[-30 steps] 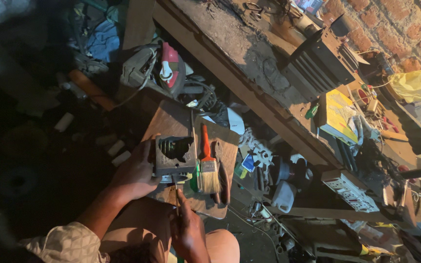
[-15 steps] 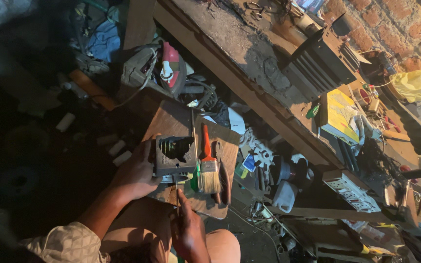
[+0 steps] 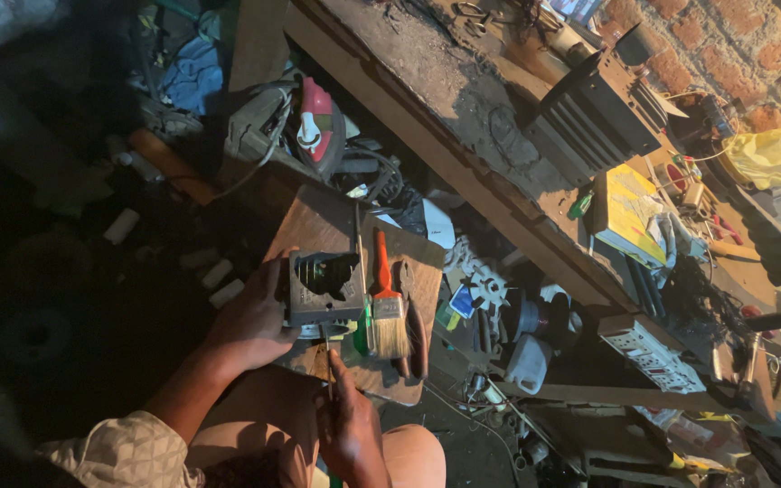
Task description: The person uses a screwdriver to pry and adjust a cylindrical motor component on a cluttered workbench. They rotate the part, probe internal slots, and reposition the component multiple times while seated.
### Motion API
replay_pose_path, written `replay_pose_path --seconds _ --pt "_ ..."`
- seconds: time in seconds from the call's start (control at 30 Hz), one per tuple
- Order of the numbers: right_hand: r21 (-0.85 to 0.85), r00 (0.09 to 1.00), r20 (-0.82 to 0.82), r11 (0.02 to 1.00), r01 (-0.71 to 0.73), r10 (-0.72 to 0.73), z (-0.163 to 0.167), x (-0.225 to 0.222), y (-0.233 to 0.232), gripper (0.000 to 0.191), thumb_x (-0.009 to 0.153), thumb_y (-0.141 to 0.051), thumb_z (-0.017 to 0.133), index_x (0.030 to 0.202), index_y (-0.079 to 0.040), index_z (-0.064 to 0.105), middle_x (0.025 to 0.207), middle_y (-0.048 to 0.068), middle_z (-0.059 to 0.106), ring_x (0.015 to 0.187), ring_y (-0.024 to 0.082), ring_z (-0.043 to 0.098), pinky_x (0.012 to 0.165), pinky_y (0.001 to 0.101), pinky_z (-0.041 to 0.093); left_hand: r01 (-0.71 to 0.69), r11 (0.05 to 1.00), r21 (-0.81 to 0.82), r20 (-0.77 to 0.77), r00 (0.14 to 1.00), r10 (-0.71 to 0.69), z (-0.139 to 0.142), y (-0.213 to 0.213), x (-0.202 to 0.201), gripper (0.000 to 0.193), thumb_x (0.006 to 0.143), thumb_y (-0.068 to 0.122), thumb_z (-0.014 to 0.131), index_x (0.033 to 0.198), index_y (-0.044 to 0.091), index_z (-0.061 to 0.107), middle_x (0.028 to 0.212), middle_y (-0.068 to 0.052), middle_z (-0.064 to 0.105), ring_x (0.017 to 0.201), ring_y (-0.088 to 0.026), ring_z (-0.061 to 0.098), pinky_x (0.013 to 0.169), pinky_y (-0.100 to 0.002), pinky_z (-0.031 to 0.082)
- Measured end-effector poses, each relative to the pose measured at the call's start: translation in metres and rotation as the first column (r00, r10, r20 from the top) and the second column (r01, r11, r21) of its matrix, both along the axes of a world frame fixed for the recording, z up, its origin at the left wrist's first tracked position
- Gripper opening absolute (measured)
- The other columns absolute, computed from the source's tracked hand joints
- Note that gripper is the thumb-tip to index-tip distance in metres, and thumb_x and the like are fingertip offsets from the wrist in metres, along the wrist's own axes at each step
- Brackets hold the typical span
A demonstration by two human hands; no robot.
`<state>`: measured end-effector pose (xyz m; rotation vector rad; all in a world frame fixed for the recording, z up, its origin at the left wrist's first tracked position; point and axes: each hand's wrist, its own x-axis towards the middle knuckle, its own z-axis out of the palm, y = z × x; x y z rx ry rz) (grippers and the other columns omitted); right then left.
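Your left hand [image 3: 250, 327] grips the left side of a small grey metal housing [image 3: 325, 289], fingers wrapped around its edge, steadying it on the wooden board [image 3: 318, 221] that serves as your surface across your knees. Your right hand [image 3: 352, 432] is closed around a thin screwdriver [image 3: 327, 357], whose tip meets the housing's near edge. Just right of the housing lies a paintbrush [image 3: 385, 298] with an orange handle, bristles toward you, and beside that a pair of dark pliers [image 3: 413, 321]. Beyond the board sits a red and white clothes iron [image 3: 315, 125], and further right a yellow box [image 3: 630, 212] on the long workbench [image 3: 427, 108].
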<state>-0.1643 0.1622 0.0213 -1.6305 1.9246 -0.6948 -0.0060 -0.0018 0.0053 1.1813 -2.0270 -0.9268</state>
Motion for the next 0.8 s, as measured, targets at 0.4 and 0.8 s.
replay_pose_path --seconds 0.4,0.8 --pt "-0.122 0.998 -0.008 0.991 -0.06 0.059 0.0001 0.0001 0.0004 0.065 0.091 -0.001 0.062 0.153 -0.002 0.041 0.088 0.023 0.07 0.081 0.038 0.071 0.073 0.0416 0.056 0.014 1.0 0.008 0.074 0.997 -0.015 -0.0007 -0.0004 0.0009 0.102 0.07 0.022 0.083 0.154 0.006 0.027 0.153 -0.015 0.033 0.137 -0.033 0.046 0.103 -0.042 0.049" --pt "-0.065 1.0 0.001 0.997 -0.031 0.031 -0.0003 -0.0007 -0.0003 0.068 0.09 -0.001 0.062 0.154 -0.004 0.041 0.076 0.019 0.066 0.068 0.033 0.067 0.064 0.0408 0.054 0.01 1.0 0.008 0.064 0.998 -0.01 -0.0005 0.0001 0.0012 0.104 0.07 0.023 0.083 0.156 0.007 0.026 0.153 -0.017 0.033 0.134 -0.035 0.048 0.101 -0.043 0.051"
